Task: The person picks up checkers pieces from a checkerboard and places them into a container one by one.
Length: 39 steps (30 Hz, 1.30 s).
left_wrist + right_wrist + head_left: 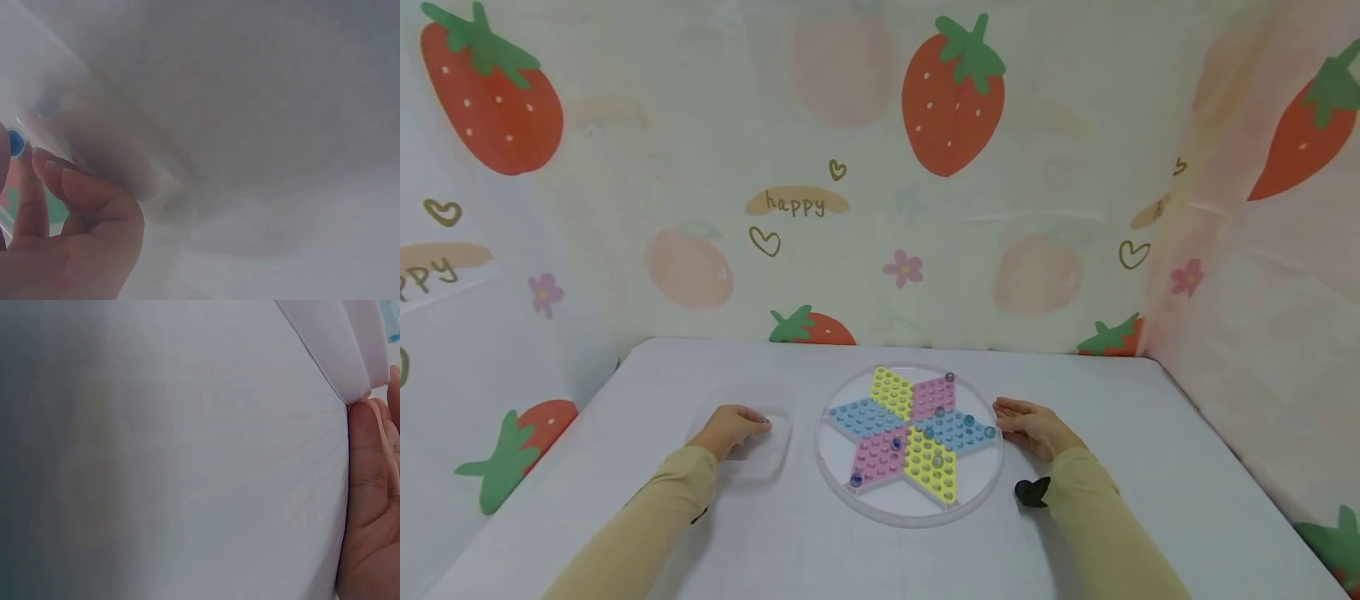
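Observation:
My left hand (pixel 730 429) is over a clear plastic box (pixel 782 446) left of the game board, pinching a blue marble (pixel 16 143) between thumb and fingertip. The round Chinese checkers board (pixel 910 521) has a star of yellow, pink and blue points with peg holes. Several glass marbles sit on it, among them a dark blue marble (pixel 856 480) on the pink point and a teal marble (pixel 969 421) on the blue one. At the board's right rim rests my right hand (pixel 1033 427), its fingers fairly straight and fingertips right at the edge.
A white cloth covers the table (pixel 775 550). Behind it and at both sides hang curtains (pixel 700 167) printed with strawberries. A small black object (pixel 1032 492) shows beside the right sleeve (pixel 1097 517).

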{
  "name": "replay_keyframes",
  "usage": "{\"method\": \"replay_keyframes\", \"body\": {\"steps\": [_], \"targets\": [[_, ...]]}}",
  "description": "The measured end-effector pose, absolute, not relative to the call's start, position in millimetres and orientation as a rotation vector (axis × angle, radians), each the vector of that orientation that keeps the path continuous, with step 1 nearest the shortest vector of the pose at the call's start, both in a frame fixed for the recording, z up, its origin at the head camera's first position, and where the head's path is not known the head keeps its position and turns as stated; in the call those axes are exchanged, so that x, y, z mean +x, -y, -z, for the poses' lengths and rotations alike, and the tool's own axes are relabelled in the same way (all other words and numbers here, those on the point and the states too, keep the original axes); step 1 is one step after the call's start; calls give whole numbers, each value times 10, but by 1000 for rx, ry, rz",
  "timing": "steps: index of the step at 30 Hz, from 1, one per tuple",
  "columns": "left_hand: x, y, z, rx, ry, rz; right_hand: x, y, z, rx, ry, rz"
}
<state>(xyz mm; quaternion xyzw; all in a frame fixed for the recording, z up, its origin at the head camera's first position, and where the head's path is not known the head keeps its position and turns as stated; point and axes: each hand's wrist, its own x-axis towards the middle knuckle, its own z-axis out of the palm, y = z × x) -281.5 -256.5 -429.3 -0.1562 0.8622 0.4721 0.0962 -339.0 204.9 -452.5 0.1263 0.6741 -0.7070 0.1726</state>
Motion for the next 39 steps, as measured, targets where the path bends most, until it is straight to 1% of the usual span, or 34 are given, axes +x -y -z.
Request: {"method": "replay_keyframes", "body": {"steps": [8,16,23,28,39], "targets": [[-2808,2570,4307,-479,-2568,-1362,-3380,-2036,4521,329,-1935,1996],[-2731,2629,4301,-445,-2543,-1435,-3361,-1994,4538,327,-1951,1976],[-2675,2618,4094,-366,-2515,-1503,-3355,-2021,4514,309,-1951,1983],[-2620,2615,3951,-378,-2512,-1516,-3366,-2063,4499,315,-1926,2015],[-2375,2621,3771,-286,-2566,-1557,-3375,-2044,4524,327,-1967,1975]]}}
